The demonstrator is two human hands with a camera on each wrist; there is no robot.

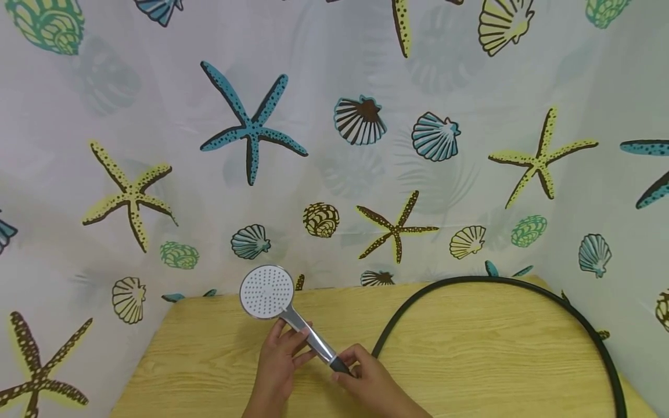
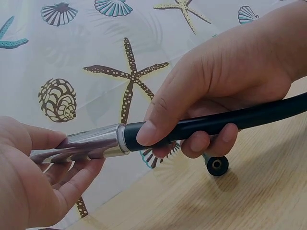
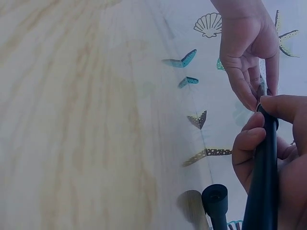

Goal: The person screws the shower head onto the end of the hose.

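Observation:
A shower head (image 1: 268, 292) with a round white, dotted face and chrome handle (image 1: 309, 335) is held above the table, tilted with its face at the upper left. My left hand (image 1: 279, 363) holds the chrome handle between thumb and fingers. At the handle's lower end, my right hand (image 1: 368, 377) grips the end of a black hose (image 2: 201, 127), thumb on top and fingers curled beneath. The hose end meets the handle, with a thin pale ring (image 2: 123, 138) at the joint. Whether it is screwed on cannot be told.
The black hose loops over the right side of the wooden table (image 1: 209, 348). Its other end (image 2: 217, 166), a black fitting with a hole, shows beyond my right hand. A curtain (image 1: 324, 75) printed with starfish and shells hangs behind the table and along both sides.

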